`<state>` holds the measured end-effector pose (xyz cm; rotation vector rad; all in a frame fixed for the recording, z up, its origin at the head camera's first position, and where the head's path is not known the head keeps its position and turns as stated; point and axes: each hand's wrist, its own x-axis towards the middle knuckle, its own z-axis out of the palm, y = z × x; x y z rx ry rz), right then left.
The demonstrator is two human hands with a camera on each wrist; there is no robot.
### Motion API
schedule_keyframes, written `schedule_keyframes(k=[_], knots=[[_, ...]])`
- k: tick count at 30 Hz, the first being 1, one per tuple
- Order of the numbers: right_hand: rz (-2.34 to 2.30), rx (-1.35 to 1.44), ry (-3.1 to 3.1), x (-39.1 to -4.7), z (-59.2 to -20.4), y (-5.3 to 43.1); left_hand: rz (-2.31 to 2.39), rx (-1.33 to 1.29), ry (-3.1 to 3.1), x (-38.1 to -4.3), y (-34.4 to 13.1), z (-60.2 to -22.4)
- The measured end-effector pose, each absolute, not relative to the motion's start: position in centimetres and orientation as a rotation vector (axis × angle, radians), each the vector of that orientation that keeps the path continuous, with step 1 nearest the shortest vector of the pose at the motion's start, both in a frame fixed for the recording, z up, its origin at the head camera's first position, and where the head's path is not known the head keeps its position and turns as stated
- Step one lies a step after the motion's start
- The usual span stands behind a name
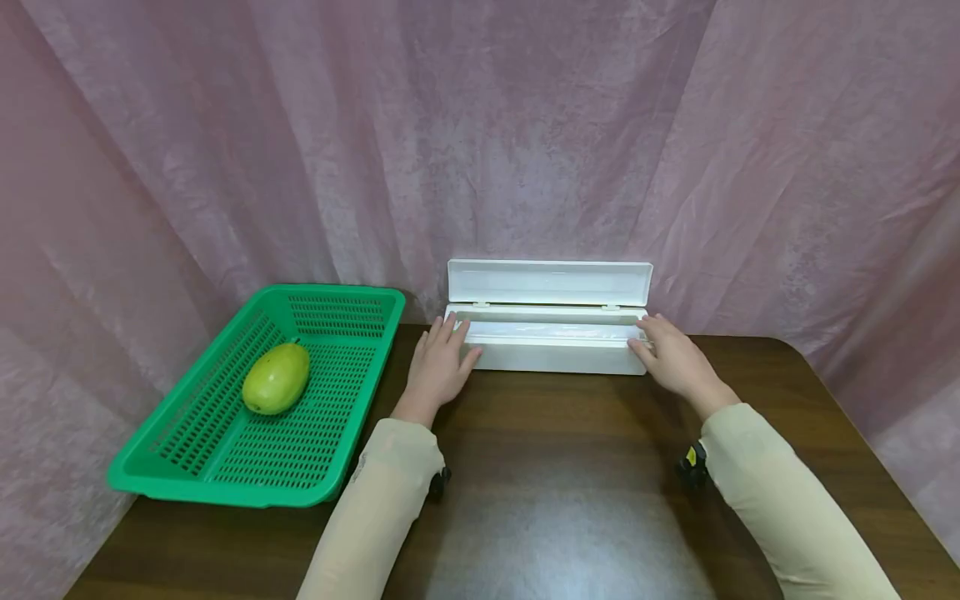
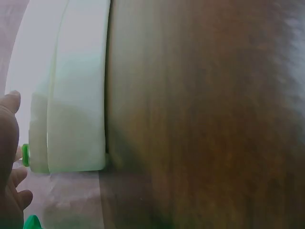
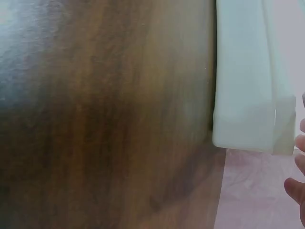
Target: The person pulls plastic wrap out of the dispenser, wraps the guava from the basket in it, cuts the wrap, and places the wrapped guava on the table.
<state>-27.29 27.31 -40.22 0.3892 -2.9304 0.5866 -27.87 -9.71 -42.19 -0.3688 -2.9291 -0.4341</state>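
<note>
Sitting leftmost on the brown wood-grain table (image 1: 555, 467): green rectangular slotted plastic basket (image 1: 225, 493), one smooth yellow-green oval fruit (image 1: 276, 379) lying inside, well apart from both hands; next, left hand (image 1: 437, 367), fingers spread, at the left end of the long narrow white plastic box (image 1: 555, 358); touching or just above, cannot tell; box lies near the table's back edge, long side facing the person, hinged white lid (image 1: 551, 283) standing up before a pinkish velvety curtain (image 1: 555, 167), shiny whitish strip (image 1: 551, 331) lengthwise inside, possibly a film roll; right hand (image 1: 678, 358) at the box's right end, thumb and fingers apart, pinching nothing that shows; contact again unclear, wrist views catch only part of each hand at the edge; step in hand, my read: both hands placed at the open box, strip not drawn out, fruit untouched; next move likely calls for matched work from both ends: one hand steadying the box, other free for strip or lid; can't settle which.
</note>
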Motion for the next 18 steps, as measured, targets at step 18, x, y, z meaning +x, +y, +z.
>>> schedule_keyframes(k=[18], knots=[[0.73,0.332,-2.874,-29.2,-40.1,26.9,-0.611,-0.347,-2.839,-30.6,-9.6,-41.5]])
